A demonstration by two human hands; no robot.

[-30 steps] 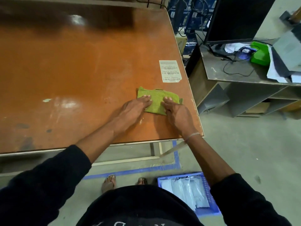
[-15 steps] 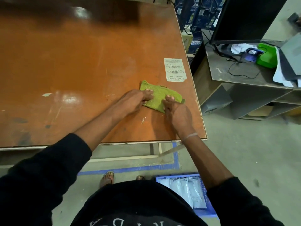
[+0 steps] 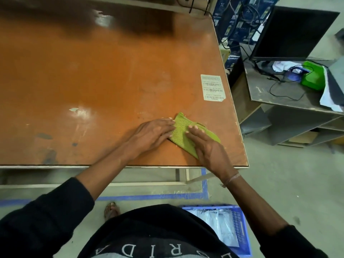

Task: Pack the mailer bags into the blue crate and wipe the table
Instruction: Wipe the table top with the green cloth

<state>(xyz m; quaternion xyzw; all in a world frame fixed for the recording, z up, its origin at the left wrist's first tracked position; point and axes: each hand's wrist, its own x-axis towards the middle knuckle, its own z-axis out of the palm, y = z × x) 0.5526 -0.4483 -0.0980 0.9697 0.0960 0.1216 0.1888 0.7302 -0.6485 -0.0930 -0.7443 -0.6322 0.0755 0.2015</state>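
Note:
A folded green cloth point(image 3: 183, 127) lies flat on the orange table point(image 3: 104, 75) near its front right corner. My left hand point(image 3: 152, 133) lies flat, its straight fingers pressing the cloth's left edge. My right hand point(image 3: 206, 148) presses down on the cloth's near right part with straight fingers. On the floor below, at my right side, stands the blue crate point(image 3: 240, 228) with clear mailer bags point(image 3: 216, 220) inside; my body hides part of it.
A white barcode label point(image 3: 213, 87) is stuck to the table beyond the cloth. To the right stands a grey desk point(image 3: 279, 92) with a black monitor point(image 3: 290, 32), cables and a green object point(image 3: 313, 75). Blue tape point(image 3: 152, 197) marks the floor.
Both hands stay flat on the cloth, which has turned and now lies more diagonally, a little nearer the front edge. My left fingers have straightened.

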